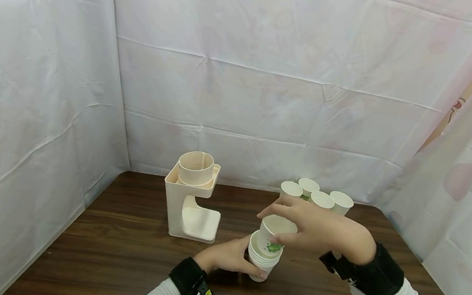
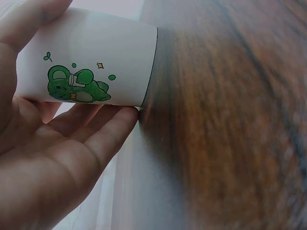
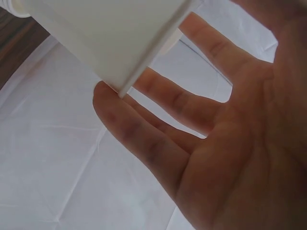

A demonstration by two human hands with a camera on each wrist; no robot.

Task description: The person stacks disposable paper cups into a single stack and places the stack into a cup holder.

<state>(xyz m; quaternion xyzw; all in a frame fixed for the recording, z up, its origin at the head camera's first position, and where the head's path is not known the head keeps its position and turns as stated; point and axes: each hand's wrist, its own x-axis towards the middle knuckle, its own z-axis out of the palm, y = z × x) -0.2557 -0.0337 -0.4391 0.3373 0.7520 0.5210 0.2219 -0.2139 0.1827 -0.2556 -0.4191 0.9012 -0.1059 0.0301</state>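
Note:
In the head view my left hand [image 1: 228,255] grips a stack of white paper cups [image 1: 260,263] low on its side, on the dark wooden table. A green cartoon animal is printed on the outer cup [image 2: 120,52], seen close up in the left wrist view; its base is right at the tabletop. My right hand [image 1: 317,225] holds one paper cup [image 1: 268,234] by its upper part, thumb on one side and fingers on the other. This cup stands up out of the stack's mouth, its lower end still inside. Its rim shows against my fingers [image 3: 139,129] in the right wrist view.
A cream-coloured stand [image 1: 176,208] with a round holder [image 1: 194,176] on top and a shelf [image 1: 202,223] below stands left of the stack. Several paper cups [image 1: 342,201] stand upright at the back right, partly behind my right hand. White cloth [image 1: 240,96] hangs around the table [image 1: 117,249].

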